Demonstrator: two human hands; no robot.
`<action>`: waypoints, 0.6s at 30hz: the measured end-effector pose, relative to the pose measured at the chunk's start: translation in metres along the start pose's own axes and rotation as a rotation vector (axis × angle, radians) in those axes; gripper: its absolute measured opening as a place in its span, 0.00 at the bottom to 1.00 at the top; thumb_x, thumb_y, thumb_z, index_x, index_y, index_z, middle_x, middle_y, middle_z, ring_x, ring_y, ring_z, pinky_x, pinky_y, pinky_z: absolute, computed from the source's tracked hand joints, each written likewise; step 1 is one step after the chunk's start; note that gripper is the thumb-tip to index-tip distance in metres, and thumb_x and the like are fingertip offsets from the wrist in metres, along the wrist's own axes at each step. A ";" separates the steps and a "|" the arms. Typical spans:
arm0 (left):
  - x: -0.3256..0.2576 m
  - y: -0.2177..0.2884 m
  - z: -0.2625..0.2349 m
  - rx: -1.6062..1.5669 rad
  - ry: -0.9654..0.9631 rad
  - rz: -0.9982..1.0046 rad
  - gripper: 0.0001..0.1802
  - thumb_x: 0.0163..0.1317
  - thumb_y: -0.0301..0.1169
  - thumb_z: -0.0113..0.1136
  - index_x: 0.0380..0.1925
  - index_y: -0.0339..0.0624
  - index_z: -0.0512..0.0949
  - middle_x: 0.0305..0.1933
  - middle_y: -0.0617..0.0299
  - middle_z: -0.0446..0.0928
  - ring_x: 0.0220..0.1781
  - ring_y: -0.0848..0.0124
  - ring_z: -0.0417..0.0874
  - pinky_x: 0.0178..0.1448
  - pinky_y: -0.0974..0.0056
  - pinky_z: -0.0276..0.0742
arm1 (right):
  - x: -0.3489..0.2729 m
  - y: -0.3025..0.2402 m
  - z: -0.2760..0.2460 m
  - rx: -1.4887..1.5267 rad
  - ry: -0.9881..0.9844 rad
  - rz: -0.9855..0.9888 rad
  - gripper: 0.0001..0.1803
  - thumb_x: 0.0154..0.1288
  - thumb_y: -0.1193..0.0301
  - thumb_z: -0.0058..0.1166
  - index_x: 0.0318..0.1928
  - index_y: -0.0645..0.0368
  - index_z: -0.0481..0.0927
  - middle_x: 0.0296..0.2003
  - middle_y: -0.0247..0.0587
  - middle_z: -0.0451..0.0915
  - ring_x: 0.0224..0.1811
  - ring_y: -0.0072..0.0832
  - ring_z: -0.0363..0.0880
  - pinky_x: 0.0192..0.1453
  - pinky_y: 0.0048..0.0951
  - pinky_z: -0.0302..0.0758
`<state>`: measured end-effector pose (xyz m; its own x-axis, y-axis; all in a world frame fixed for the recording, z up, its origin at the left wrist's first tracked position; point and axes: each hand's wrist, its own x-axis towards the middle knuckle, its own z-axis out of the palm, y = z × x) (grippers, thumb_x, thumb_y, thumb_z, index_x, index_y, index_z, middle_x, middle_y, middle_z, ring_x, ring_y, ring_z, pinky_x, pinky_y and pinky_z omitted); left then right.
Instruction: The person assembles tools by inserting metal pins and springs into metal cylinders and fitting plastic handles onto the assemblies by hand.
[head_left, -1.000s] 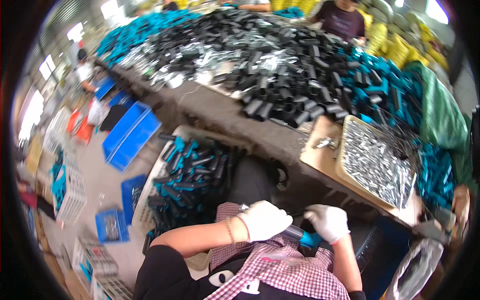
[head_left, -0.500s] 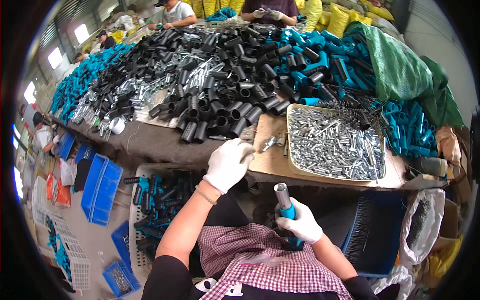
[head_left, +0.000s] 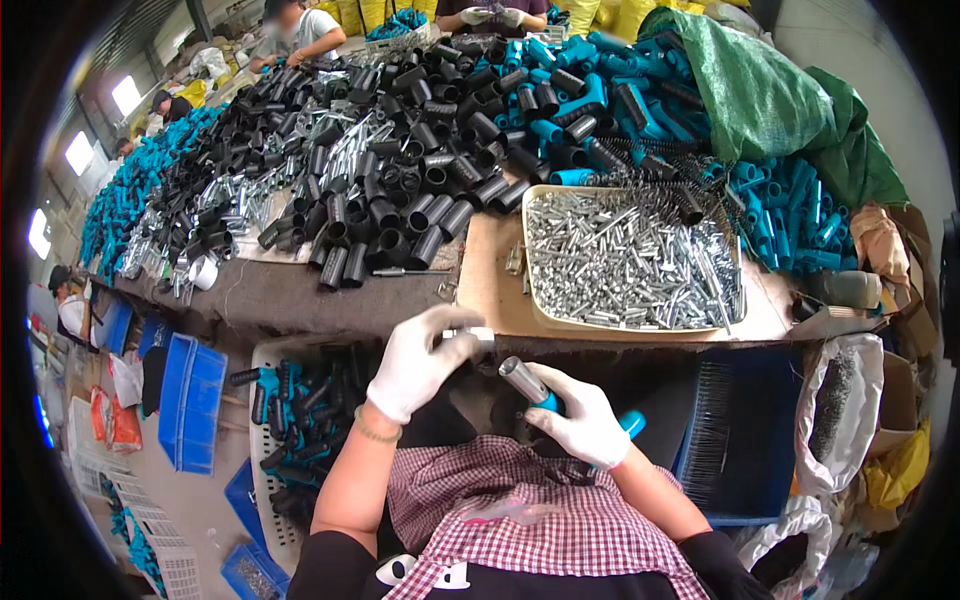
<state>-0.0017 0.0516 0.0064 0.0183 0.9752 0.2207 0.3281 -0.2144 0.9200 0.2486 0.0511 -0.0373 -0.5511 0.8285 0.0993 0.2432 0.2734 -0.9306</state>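
Both my hands wear white gloves and hover over my lap at the table's front edge. My right hand [head_left: 580, 425] grips a teal handle with a silver metal tube end [head_left: 524, 378] pointing up and left. My left hand [head_left: 420, 360] pinches a small silver metal piece [head_left: 478, 335] just left of that tube end. Directly beyond them sits a shallow tray [head_left: 535, 310] filled with several small silver metal pins. Behind it lies a large heap of black tubes [head_left: 400, 190] and teal handles [head_left: 590, 100].
A white basket [head_left: 262, 360] of finished black-and-teal handles stands at my left knee. A blue bin [head_left: 740, 440] and sacks [head_left: 835, 410] are at my right. Green sacking [head_left: 770, 90] covers the far right. Other people work at the far side.
My left hand drew back from the table near the tray to the tube end, now holding a small metal piece. My right hand stayed on the teal handle, tilting it left.
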 end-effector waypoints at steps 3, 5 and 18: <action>-0.027 0.011 -0.005 0.041 -0.062 -0.009 0.27 0.66 0.48 0.68 0.47 0.31 0.82 0.39 0.57 0.85 0.38 0.75 0.83 0.46 0.68 0.79 | 0.007 -0.004 0.005 -0.181 0.019 -0.166 0.34 0.58 0.66 0.67 0.66 0.54 0.74 0.48 0.54 0.83 0.51 0.48 0.83 0.55 0.38 0.80; -0.043 0.013 -0.011 0.029 -0.037 -0.073 0.26 0.66 0.48 0.67 0.47 0.32 0.83 0.39 0.56 0.85 0.39 0.74 0.83 0.46 0.68 0.79 | 0.013 -0.014 0.010 -0.343 -0.076 -0.168 0.33 0.57 0.65 0.67 0.64 0.54 0.75 0.40 0.49 0.82 0.43 0.47 0.84 0.48 0.40 0.80; -0.103 0.016 -0.008 0.282 -0.194 0.187 0.09 0.59 0.27 0.64 0.40 0.45 0.82 0.42 0.56 0.80 0.46 0.54 0.82 0.48 0.54 0.80 | -0.023 -0.002 0.023 -0.229 -0.234 -0.195 0.34 0.57 0.47 0.68 0.50 0.66 0.82 0.29 0.48 0.82 0.31 0.36 0.84 0.37 0.35 0.78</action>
<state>-0.0056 -0.0529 0.0008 0.2719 0.9188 0.2861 0.5486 -0.3923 0.7384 0.2427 0.0199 -0.0463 -0.7653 0.6237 0.1589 0.2736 0.5387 -0.7968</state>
